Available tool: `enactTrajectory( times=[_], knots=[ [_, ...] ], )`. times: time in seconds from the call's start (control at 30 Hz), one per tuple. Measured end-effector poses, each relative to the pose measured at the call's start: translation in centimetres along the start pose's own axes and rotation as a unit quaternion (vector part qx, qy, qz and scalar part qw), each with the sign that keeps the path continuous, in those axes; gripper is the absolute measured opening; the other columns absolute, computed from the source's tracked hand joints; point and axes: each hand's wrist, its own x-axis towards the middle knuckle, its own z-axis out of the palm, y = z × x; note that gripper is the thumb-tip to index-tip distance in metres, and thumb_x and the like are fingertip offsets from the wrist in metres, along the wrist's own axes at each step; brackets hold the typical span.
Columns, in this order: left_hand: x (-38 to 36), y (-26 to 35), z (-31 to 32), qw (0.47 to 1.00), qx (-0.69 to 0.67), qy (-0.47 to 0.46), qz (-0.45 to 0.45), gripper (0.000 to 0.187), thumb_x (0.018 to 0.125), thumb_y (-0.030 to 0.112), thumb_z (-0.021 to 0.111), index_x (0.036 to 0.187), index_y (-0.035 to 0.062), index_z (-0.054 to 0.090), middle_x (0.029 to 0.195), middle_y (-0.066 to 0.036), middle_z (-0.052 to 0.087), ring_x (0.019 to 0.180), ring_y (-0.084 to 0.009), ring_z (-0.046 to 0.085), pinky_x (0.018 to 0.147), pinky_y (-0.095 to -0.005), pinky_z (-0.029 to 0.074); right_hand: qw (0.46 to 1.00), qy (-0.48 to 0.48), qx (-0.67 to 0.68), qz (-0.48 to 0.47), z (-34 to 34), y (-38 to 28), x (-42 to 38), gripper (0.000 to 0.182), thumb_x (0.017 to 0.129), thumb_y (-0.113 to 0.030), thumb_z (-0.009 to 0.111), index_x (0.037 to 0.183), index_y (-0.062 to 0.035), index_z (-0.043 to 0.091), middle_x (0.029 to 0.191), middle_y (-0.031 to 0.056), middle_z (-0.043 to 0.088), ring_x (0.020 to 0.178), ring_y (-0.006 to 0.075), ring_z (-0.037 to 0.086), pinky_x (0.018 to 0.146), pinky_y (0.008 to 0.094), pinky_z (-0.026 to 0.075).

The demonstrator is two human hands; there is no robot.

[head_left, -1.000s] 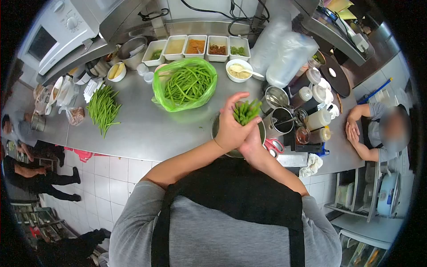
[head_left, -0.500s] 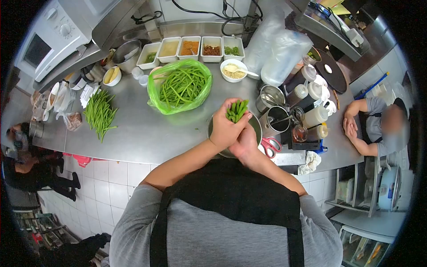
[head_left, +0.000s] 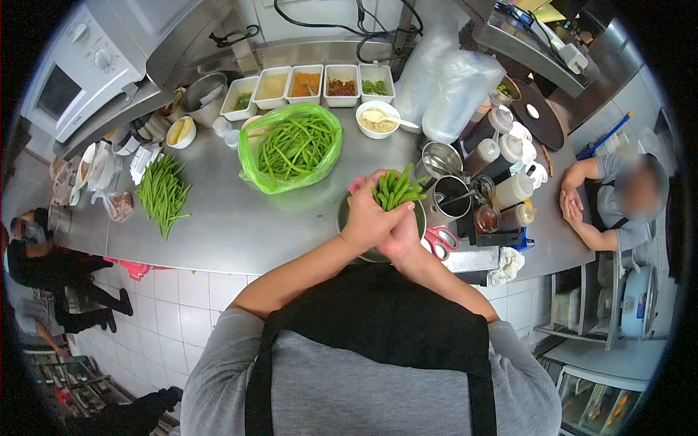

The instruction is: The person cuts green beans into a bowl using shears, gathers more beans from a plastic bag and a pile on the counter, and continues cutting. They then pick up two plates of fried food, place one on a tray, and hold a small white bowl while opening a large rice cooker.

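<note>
Bunch of green beans up over the bowl

Looks like the bundling step: left hand point(head_left: 366, 221)'s fingers are clamped round a bunch of green beans point(head_left: 398, 189) above the metal bowl point(head_left: 342, 219). Right hand point(head_left: 402, 232) is tucked in close, fingers mostly hidden, can't tell. Next move calls for a snug grip, imo. From the bunch: bagged beans point(head_left: 294, 147) at ten o'clock, loose pile point(head_left: 161, 192) at nine. Steel cup point(head_left: 436, 213) at four and scissors point(head_left: 450, 241) at five crowd that side.

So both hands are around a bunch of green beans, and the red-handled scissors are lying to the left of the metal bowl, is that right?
Not quite: the head view shows the red-handled scissors to the right of the metal bowl, not the left. The rest is right: the left hand and right hand are both around the bunch of green beans.
</note>
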Motion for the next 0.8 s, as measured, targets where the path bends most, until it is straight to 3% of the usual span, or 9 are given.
enactTrajectory(
  times=[0.13, 0.27, 0.33, 0.43, 0.57, 0.6, 0.7, 0.73, 0.8],
  knots=[
    [0.0, -0.1, 0.6, 0.995, -0.094, 0.031, 0.026, 0.037, 0.070, -0.002, 0.069, 0.102, -0.0011, 0.051, 0.099, -0.008, 0.060, 0.092, -0.0142, 0.058, 0.082, -0.0288, 0.046, 1.000, -0.026, 0.014, -0.006, -0.3, 0.0, 0.0, 0.037, 0.093, -0.033, 0.035, 0.120, -0.0118, 0.049, 0.122, 0.0093, 0.050, 0.114, 0.0241, 0.047, 0.101, 0.0404, 0.034],
    [0.1, 0.1, -0.4, 0.998, -0.035, 0.011, -0.055, 0.031, 0.071, -0.002, 0.068, 0.097, 0.0001, 0.052, 0.095, -0.007, 0.060, 0.089, -0.0141, 0.057, 0.079, -0.0281, 0.046, 0.998, -0.013, -0.052, -0.017, -0.6, -0.6, -0.7, 0.042, 0.093, -0.037, 0.034, 0.121, -0.0093, 0.046, 0.124, 0.0118, 0.048, 0.120, 0.0266, 0.042, 0.103, 0.0406, 0.031],
    [0.3, 0.1, -0.6, 0.994, -0.052, 0.004, -0.093, 0.029, 0.070, -0.002, 0.068, 0.094, 0.0020, 0.053, 0.092, -0.007, 0.060, 0.085, -0.0145, 0.057, 0.076, -0.0280, 0.046, 1.000, 0.018, 0.024, 0.006, 0.2, -0.2, -1.4, 0.046, 0.092, -0.045, 0.036, 0.121, -0.0111, 0.047, 0.125, 0.0110, 0.048, 0.118, 0.0258, 0.044, 0.100, 0.0403, 0.035],
    [0.8, 0.2, -1.5, 0.970, 0.107, -0.025, 0.215, 0.020, 0.069, -0.001, 0.068, 0.084, 0.0059, 0.056, 0.081, -0.005, 0.058, 0.077, -0.0164, 0.057, 0.073, -0.0290, 0.046, 0.994, -0.043, 0.039, 0.094, 2.0, 0.2, -1.8, 0.059, 0.088, -0.056, 0.036, 0.121, -0.0079, 0.044, 0.126, 0.0127, 0.046, 0.120, 0.0289, 0.041, 0.101, 0.0429, 0.032],
    [-1.0, 0.8, -2.0, 0.948, 0.157, -0.089, 0.262, 0.017, 0.066, 0.004, 0.071, 0.074, 0.0097, 0.058, 0.096, -0.009, 0.052, 0.093, -0.0247, 0.053, 0.086, -0.0365, 0.040, 0.994, -0.048, 0.004, 0.093, 1.9, -1.0, -1.0, 0.072, 0.082, -0.064, 0.041, 0.121, -0.0043, 0.042, 0.129, 0.0140, 0.041, 0.122, 0.0318, 0.037, 0.102, 0.0451, 0.031],
    [-1.2, 0.4, -2.1, 0.937, 0.175, -0.071, 0.295, 0.018, 0.064, 0.005, 0.072, 0.076, 0.0102, 0.059, 0.100, -0.009, 0.051, 0.098, -0.0270, 0.051, 0.090, -0.0384, 0.038, 0.996, -0.055, 0.032, 0.062, 2.5, -1.4, -1.1, 0.054, 0.085, -0.050, 0.052, 0.113, -0.0046, 0.048, 0.120, 0.0156, 0.050, 0.117, 0.0287, 0.044, 0.101, 0.0412, 0.035],
    [-2.3, -0.6, -3.4, 0.913, 0.252, -0.056, 0.315, 0.019, 0.062, 0.014, 0.075, 0.075, 0.0127, 0.061, 0.120, -0.011, 0.041, 0.120, -0.0324, 0.033, 0.101, -0.0490, 0.024, 0.998, 0.032, 0.032, 0.041, 1.7, -1.3, -1.1, 0.032, 0.084, -0.035, 0.061, 0.099, -0.0074, 0.053, 0.110, 0.0128, 0.056, 0.108, 0.0250, 0.051, 0.097, 0.0395, 0.040],
    [-2.5, -0.3, -3.7, 0.906, 0.281, -0.055, 0.312, 0.021, 0.062, 0.016, 0.076, 0.077, 0.0133, 0.062, 0.123, -0.012, 0.039, 0.123, -0.0334, 0.030, 0.102, -0.0500, 0.022, 0.994, 0.096, -0.003, 0.048, 2.3, -1.5, -1.3, 0.016, 0.082, -0.021, 0.065, 0.084, -0.0105, 0.052, 0.091, 0.0077, 0.060, 0.088, 0.0193, 0.058, 0.080, 0.0337, 0.049],
    [-2.9, 0.2, -4.1, 0.904, 0.298, -0.087, 0.295, 0.031, 0.060, 0.020, 0.078, 0.086, 0.0147, 0.062, 0.128, -0.014, 0.034, 0.128, -0.0351, 0.023, 0.104, -0.0511, 0.020, 0.995, 0.058, -0.076, 0.033, 1.7, -1.6, -1.3, 0.017, 0.082, -0.019, 0.065, 0.080, -0.0116, 0.051, 0.082, 0.0054, 0.059, 0.076, 0.0173, 0.058, 0.067, 0.0300, 0.049]
  ],
)
